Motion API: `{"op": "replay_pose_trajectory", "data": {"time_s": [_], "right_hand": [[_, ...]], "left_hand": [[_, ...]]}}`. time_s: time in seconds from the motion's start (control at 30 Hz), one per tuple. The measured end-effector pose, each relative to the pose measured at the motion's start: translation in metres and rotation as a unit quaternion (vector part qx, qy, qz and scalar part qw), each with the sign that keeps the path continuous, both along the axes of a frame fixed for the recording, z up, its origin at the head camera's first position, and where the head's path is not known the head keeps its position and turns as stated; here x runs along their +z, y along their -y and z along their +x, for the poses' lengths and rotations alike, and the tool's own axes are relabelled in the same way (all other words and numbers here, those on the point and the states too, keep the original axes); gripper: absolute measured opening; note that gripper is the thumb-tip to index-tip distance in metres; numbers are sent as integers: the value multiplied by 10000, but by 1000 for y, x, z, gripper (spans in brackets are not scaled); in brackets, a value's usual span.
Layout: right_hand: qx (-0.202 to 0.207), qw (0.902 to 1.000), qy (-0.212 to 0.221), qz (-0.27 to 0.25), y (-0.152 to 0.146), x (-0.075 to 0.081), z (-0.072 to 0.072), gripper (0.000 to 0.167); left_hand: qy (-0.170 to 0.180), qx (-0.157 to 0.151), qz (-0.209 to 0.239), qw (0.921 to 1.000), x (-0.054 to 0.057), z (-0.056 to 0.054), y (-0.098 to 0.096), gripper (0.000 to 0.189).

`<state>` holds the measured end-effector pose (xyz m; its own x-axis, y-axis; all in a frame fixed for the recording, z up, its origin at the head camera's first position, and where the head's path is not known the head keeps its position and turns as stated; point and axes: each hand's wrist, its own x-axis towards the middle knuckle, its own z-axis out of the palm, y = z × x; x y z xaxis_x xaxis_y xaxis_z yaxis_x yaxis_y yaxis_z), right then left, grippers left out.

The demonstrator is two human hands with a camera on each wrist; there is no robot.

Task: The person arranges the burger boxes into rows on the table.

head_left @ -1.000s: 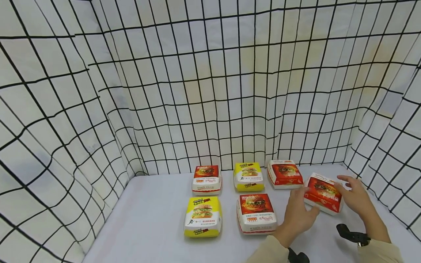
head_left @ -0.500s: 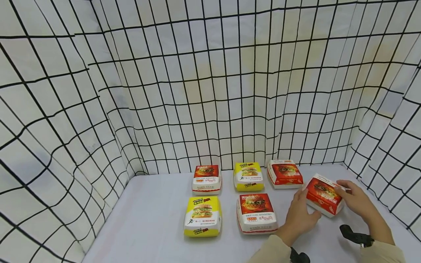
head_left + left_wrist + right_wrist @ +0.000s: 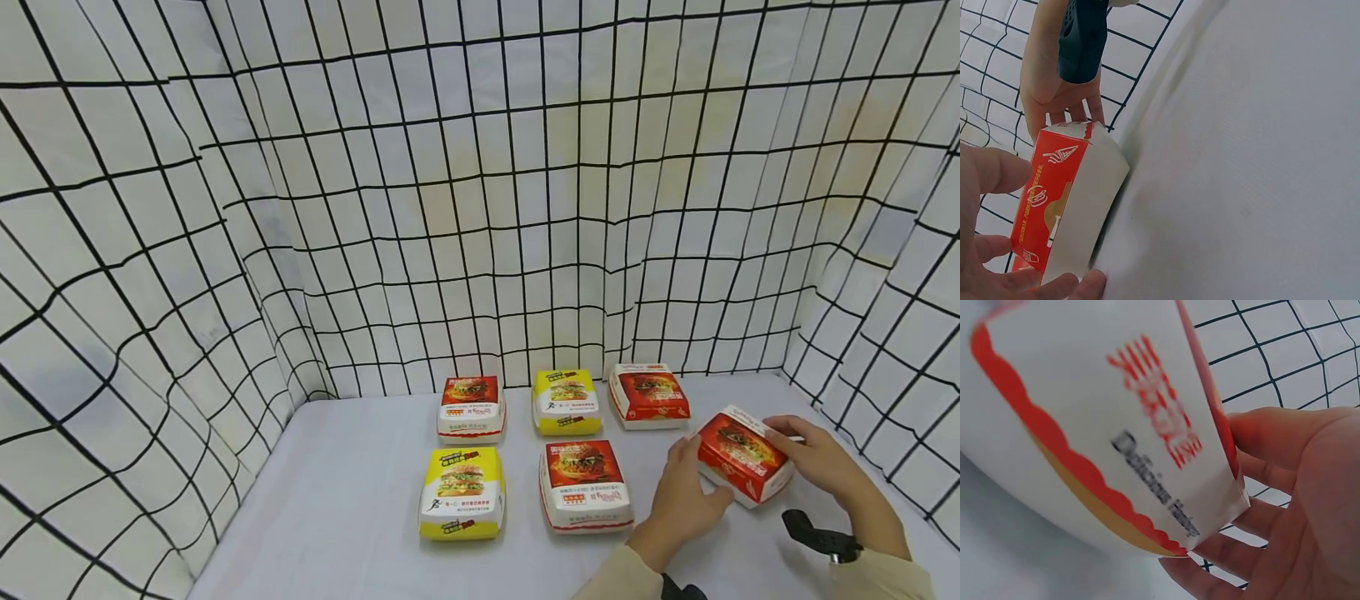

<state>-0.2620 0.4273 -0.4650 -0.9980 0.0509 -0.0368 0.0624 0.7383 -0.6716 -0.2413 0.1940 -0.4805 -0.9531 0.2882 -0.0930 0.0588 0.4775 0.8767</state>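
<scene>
A red and white burger box [image 3: 742,454] sits tilted between my two hands at the right of the table. My right hand [image 3: 817,454] grips its right end; in the right wrist view, the thumb lies along one edge of the box [image 3: 1116,431] and the fingers reach under it. At the opposite end, my left hand [image 3: 682,496] touches the box with relaxed fingers, and its thumb stands out at the near corner. The left wrist view shows the box's red side [image 3: 1047,194] and a plain white face, with fingers [image 3: 1060,287] at the lower end.
Left of my hands lie a red and white box [image 3: 588,487] and a yellow one [image 3: 462,493]. Behind them are another red box [image 3: 471,410], a yellow box [image 3: 567,403] and a red box [image 3: 649,397]. Black-gridded white cloth walls [image 3: 525,208] enclose the white table [image 3: 337,500].
My right hand has closed on the box and shifted it slightly right and towards me, turning and tilting it. The left hand follows slightly. The other boxes stay in place.
</scene>
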Motion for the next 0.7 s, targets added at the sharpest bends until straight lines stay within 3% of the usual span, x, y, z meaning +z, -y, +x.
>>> {"op": "replay_pose_trajectory", "data": {"time_s": [0.27, 0.7], "right_hand": [[188, 9997, 38, 145, -5, 0, 5, 56], [465, 9985, 301, -53, -8, 5, 5, 55]], "left_hand": [[126, 132, 201, 9996, -4, 4, 2, 73], [-2, 199, -5, 9998, -6, 1, 6, 85]]}}
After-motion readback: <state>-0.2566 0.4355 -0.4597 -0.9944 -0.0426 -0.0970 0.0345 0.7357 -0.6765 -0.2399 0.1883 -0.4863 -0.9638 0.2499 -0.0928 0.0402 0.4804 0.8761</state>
